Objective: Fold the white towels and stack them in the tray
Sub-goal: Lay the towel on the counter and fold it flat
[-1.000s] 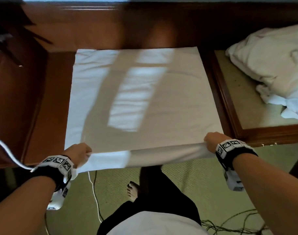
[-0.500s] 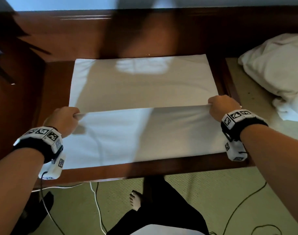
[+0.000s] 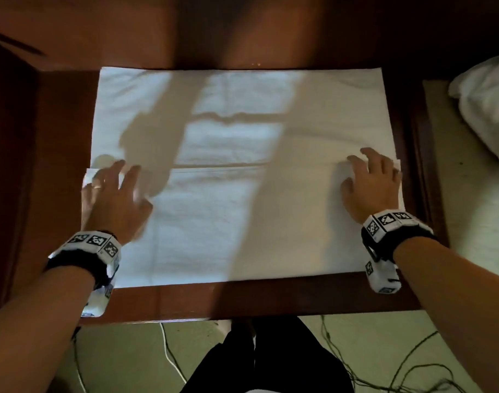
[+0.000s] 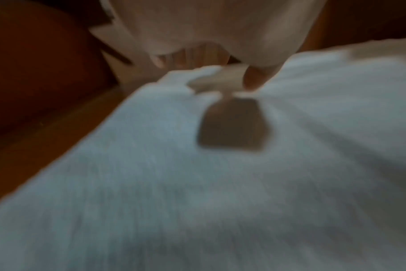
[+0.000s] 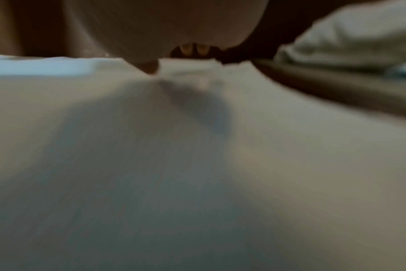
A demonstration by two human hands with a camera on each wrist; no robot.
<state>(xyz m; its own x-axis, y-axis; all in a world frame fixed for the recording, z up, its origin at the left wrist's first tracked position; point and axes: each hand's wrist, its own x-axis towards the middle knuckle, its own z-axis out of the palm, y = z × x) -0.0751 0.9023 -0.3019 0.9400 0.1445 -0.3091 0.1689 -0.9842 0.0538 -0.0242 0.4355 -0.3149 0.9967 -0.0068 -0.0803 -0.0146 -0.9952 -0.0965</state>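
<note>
A white towel lies flat on the dark wooden table, with its near part folded over onto the middle; the folded edge runs across at mid-towel. My left hand lies flat with spread fingers on the fold's left end. My right hand rests open on the right end of the fold. The wrist views show blurred towel cloth under each palm. A heap of unfolded white towels lies in the wooden tray at the right.
The table's near edge runs below my wrists, with green carpet, several cables and my legs beneath. Dark wood furniture stands at the left and along the back.
Both hands carried the towel's near edge from the table's front up to the middle, laid it down and let go. They now lie flat on the fold.
</note>
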